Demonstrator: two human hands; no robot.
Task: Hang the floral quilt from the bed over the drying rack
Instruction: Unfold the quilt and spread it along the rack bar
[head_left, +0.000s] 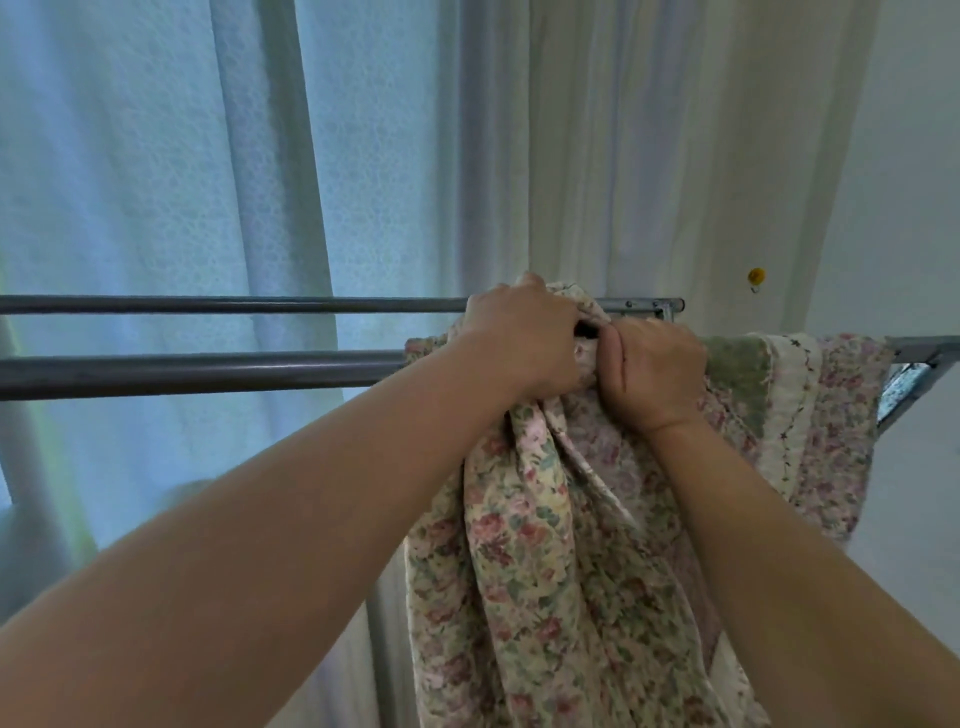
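Note:
The floral quilt (524, 545) hangs bunched over the right part of the drying rack's near grey bar (208, 370). One end with green and cream patches drapes across the bar at the far right. A fold reaches up toward the far bar. My left hand (522, 338) grips a bunch of the quilt at the top, above the near bar. My right hand (654, 374) grips the quilt right beside it, the two hands touching. The bar under both hands is hidden by fabric.
Two horizontal grey bars run left from the quilt, bare along their left length. The rack's metal end frame (914, 358) sits at the right. Pale curtains (156, 182) hang behind the rack. A small yellow hook (756, 276) is on the white wall.

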